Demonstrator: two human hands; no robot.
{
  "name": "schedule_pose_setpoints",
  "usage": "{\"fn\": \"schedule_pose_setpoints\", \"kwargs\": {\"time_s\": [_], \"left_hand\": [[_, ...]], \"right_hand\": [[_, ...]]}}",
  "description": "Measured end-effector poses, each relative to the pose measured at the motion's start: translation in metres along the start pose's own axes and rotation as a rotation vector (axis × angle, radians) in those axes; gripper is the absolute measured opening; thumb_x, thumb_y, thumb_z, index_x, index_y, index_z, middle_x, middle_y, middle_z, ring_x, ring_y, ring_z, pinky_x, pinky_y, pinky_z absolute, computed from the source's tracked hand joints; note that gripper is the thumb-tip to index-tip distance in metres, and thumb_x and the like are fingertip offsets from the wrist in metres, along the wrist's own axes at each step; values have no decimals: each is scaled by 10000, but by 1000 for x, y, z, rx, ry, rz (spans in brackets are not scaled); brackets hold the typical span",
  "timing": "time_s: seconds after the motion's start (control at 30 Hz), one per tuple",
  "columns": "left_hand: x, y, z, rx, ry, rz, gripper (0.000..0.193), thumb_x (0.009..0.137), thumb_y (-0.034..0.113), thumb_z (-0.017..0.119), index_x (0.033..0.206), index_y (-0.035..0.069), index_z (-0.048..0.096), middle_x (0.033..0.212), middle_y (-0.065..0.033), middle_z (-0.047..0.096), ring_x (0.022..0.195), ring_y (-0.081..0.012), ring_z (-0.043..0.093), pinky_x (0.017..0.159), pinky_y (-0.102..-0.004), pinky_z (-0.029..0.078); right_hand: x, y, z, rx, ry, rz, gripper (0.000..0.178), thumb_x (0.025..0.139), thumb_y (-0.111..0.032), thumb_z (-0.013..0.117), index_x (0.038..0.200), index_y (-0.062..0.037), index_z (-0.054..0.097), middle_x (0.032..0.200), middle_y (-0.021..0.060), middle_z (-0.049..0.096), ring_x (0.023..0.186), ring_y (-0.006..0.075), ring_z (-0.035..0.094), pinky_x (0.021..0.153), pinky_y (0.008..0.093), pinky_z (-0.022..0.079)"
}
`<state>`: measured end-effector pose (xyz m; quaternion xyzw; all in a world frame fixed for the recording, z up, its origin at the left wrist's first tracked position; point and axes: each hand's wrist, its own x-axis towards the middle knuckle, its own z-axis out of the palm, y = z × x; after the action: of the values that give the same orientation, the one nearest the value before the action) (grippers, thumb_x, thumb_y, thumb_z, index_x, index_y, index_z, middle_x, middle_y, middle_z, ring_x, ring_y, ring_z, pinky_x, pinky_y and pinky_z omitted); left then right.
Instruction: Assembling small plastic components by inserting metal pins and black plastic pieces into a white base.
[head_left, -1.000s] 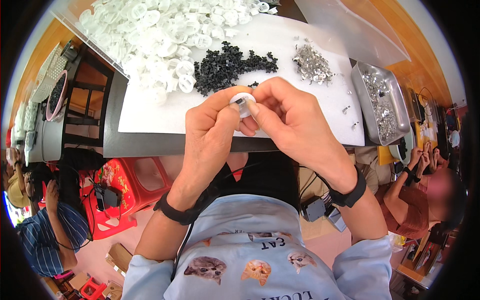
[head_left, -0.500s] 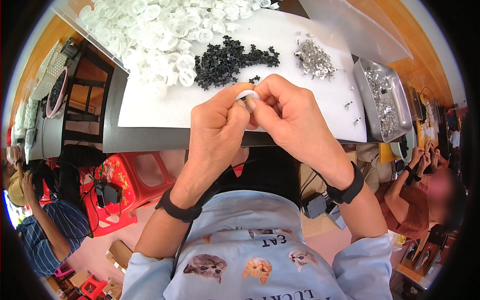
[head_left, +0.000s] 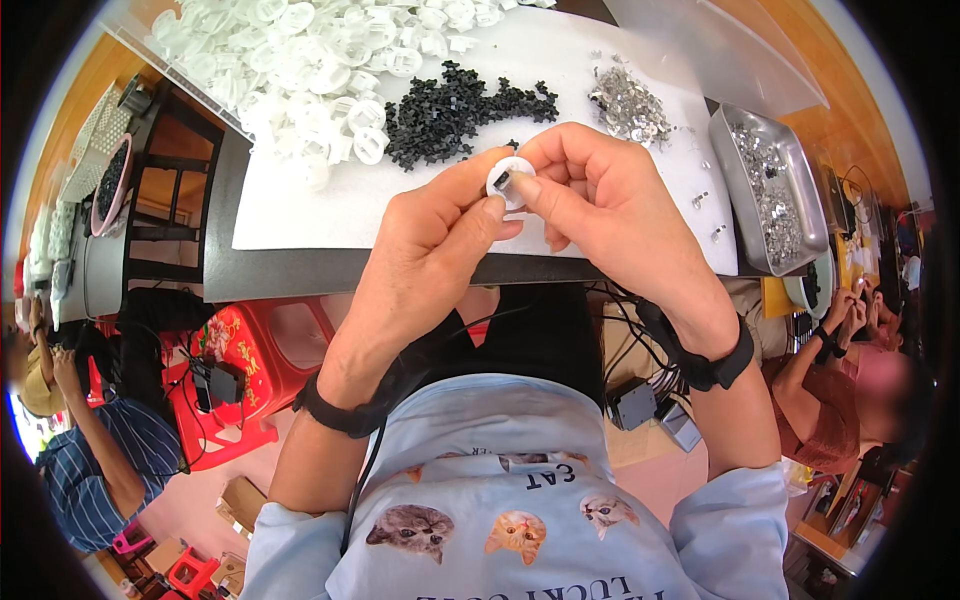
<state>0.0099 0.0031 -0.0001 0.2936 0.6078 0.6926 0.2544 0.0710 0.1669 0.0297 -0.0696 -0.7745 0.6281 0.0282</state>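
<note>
Pinching the disc (head_left: pixel 493 183) between thumb and forefinger, your left hand (head_left: pixel 440 225) holds it from about 8 o'clock, face tilted toward you. Your right hand (head_left: pixel 610 200) meets it from 3 o'clock, its thumb tip over the face, next to a dark piece (head_left: pixel 502 181); the forefinger's tip is hidden, so I cannot tell whether that hand grips too. The step in hand looks like fitting or seating that piece in the disc. The next move seems to call for a firm left pinch and careful thumb pressure, keeping the piece square; whether it is fully seated is too small to see.

Going out from the disc, the black heap (head_left: pixel 440 125) lies near at 11 o'clock and the white heap (head_left: pixel 290 80) farther off at 10. The metal heap (head_left: pixel 630 103) sits at 2 o'clock, all three on the sheet (head_left: pixel 320 225). At 3 o'clock stands the tray (head_left: pixel 806 205), holding more metal bits.
</note>
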Motion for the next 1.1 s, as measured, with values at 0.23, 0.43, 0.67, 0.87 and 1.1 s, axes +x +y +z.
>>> {"fn": "schedule_pose_setpoints", "kwargs": {"time_s": [0.23,0.43,0.67,0.87,1.1], "left_hand": [[4,-10,2,36,38,91,331,964,55,475,1279,-30,531,1032,-91,654,915,-128,621,810,-277,526],[5,-22,1,233,73,200,341,930,15,492,1265,-25,542,834,-108,672,750,-129,633,701,-259,513],[3,-14,2,415,101,270,352,887,-18,491,1230,-21,566,744,-130,628,646,-147,595,615,-259,480],[4,-5,4,457,71,123,318,935,2,488,1239,-34,574,768,9,587,725,-34,480,660,-188,427],[8,-13,4,338,60,177,305,908,8,502,1200,-10,588,781,-81,609,684,-84,541,617,-233,455]], "right_hand": [[-3,1,9,-206,117,-197,140,866,-99,583,876,40,567,700,140,630,593,224,632,534,334,478],[-1,6,8,-565,141,-434,140,836,-98,559,827,42,551,736,217,614,659,395,611,604,433,504],[-2,6,11,-616,136,-410,175,845,-101,533,775,59,526,731,217,610,666,392,620,619,443,509],[-2,4,10,-640,132,-360,187,841,-101,522,770,72,524,727,226,605,666,391,624,624,442,514],[-2,13,8,-504,153,-336,176,854,-110,533,835,63,563,731,215,624,640,370,625,593,409,508]]}}
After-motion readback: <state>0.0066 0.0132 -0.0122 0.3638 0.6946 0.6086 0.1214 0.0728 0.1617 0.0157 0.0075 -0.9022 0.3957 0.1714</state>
